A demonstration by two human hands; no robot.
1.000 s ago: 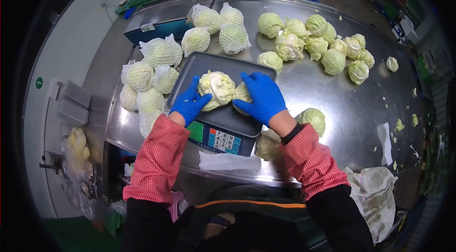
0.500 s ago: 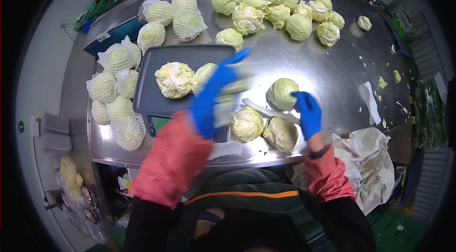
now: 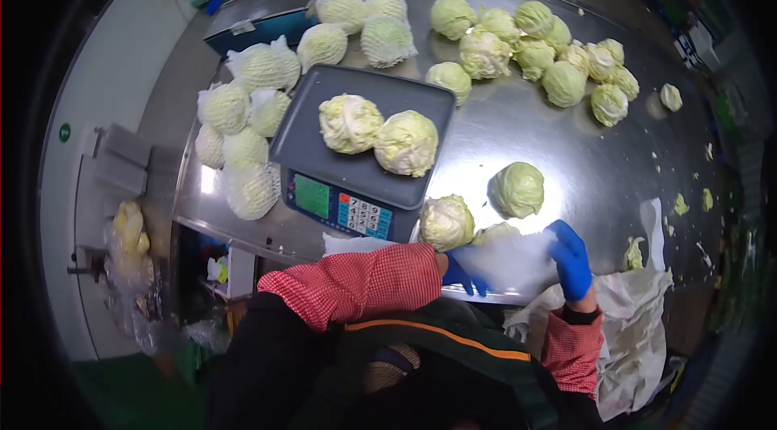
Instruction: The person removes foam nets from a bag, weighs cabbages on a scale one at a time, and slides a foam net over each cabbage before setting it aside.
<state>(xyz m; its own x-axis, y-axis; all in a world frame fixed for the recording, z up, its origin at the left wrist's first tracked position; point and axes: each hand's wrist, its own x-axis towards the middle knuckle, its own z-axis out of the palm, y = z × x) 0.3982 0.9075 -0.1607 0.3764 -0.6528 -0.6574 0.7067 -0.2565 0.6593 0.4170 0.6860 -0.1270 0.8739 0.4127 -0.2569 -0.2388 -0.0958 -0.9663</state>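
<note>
My right hand (image 3: 573, 258), in a blue glove, grips the right edge of a white foam sleeve (image 3: 522, 264) near the front of the table. At its left side, my left hand (image 3: 468, 270), also blue-gloved, has its fingers bent against the sleeve, partly hidden. Behind the sleeve shows the top of a cabbage (image 3: 495, 232). Close by are a trimmed cabbage (image 3: 447, 222) on the left and a green cabbage (image 3: 519, 189) farther back. Two cabbages, one whitish (image 3: 350, 123) and one larger (image 3: 406, 143), sit on the grey scale tray (image 3: 303, 134).
Several net-wrapped cabbages (image 3: 263, 65) surround the scale's left and back. Bare cabbages (image 3: 564, 83) cluster at the back right. The scale's keypad (image 3: 364, 215) faces me. Leaf scraps (image 3: 681, 204) and a white strip (image 3: 652, 227) lie right. A crumpled sack (image 3: 635, 333) hangs at the front right.
My left hand has left the scale, where two cabbages now rest, and come down to the front edge. My right hand has left the green cabbage; the white sleeve is now spread between both hands.
</note>
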